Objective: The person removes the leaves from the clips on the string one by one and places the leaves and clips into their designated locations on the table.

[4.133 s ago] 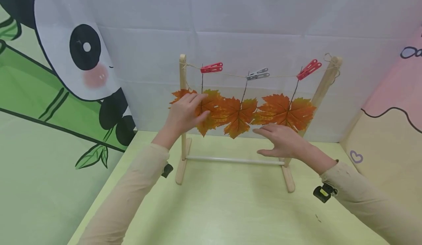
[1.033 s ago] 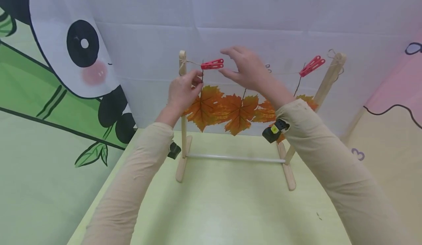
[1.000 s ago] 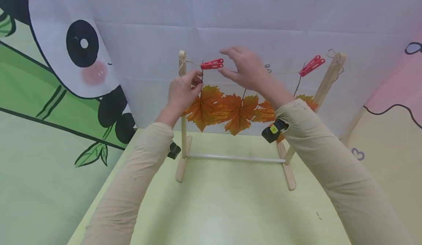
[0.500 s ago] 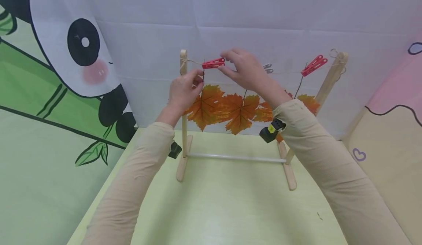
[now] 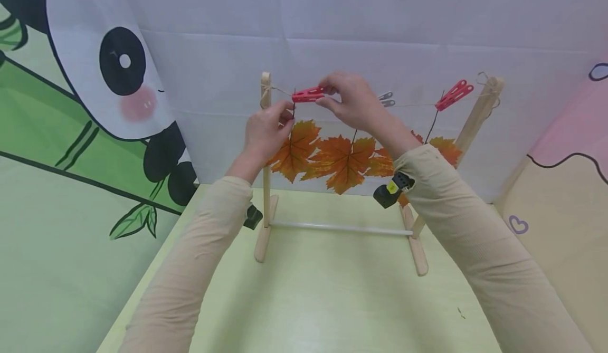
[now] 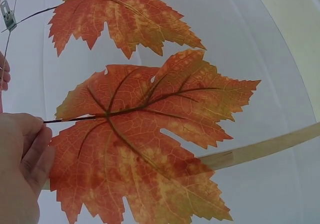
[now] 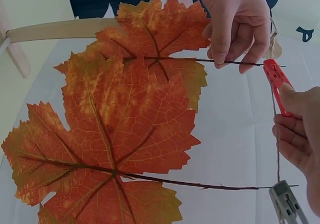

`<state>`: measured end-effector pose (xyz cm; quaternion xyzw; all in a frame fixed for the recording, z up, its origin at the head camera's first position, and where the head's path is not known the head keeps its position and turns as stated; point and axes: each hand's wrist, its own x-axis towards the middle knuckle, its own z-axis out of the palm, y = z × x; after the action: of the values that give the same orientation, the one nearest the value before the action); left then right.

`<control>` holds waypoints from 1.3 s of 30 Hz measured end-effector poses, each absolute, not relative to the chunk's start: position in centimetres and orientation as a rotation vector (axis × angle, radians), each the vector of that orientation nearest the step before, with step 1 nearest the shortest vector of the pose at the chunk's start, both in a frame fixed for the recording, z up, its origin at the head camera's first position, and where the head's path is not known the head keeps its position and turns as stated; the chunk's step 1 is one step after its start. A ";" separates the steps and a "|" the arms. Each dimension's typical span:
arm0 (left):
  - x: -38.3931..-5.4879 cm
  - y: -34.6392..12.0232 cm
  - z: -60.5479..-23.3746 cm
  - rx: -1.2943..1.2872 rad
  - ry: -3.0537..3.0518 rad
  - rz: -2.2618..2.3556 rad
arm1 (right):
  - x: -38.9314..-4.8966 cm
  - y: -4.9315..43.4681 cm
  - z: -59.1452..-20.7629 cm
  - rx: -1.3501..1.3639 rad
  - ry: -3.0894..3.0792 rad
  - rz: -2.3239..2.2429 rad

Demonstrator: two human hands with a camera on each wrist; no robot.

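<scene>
In the head view my left hand (image 5: 267, 131) pinches the dark stem of the leftmost orange maple leaf (image 5: 296, 152), just below a red clothespin (image 5: 306, 95). That clothespin sits on the string, and my right hand (image 5: 353, 102) grips its handle end between thumb and fingers. The right wrist view shows the stem (image 7: 240, 62) running from the left fingers up to the red clothespin (image 7: 275, 79). A second leaf (image 5: 344, 160) hangs in the middle from a grey clothespin (image 5: 387, 99), partly hidden by my right hand. Another red clothespin (image 5: 454, 95) holds the third leaf (image 5: 444, 150) at right.
A wooden frame with a left post (image 5: 266, 184) and a right post (image 5: 480, 110) carries the string. A white rod (image 5: 339, 227) joins its feet low down. The stand rests on a pale yellow table (image 5: 323, 300) before a white cloth backdrop (image 5: 361, 15).
My hands have risen from beside the leaves; the left took the left leaf's stem. My right hand crossed to the left red clothespin and closed on its handles. The left leaf has shifted slightly.
</scene>
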<state>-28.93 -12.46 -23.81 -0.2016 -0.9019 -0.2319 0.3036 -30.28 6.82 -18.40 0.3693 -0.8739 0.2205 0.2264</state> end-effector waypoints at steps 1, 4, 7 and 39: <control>-29.0 -12.5 -23.8 -0.537 -2.384 -0.615 | -30.2 6.8 -18.4 1.021 -2.396 0.611; -29.0 -12.5 -23.9 -0.539 -2.384 -0.617 | -30.2 6.8 -18.5 1.024 -2.363 0.624; -29.0 -12.5 -24.0 -0.537 -2.387 -0.612 | -30.1 6.8 -18.5 1.015 -2.350 0.633; -28.5 -12.8 -24.3 -0.546 -2.382 -0.607 | -29.1 8.0 -18.9 1.154 -1.905 0.501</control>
<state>-28.48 -12.78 -24.32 -0.2065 -0.9004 -0.2294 0.3067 -29.13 7.99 -18.93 0.4596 -0.7589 0.1993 0.4162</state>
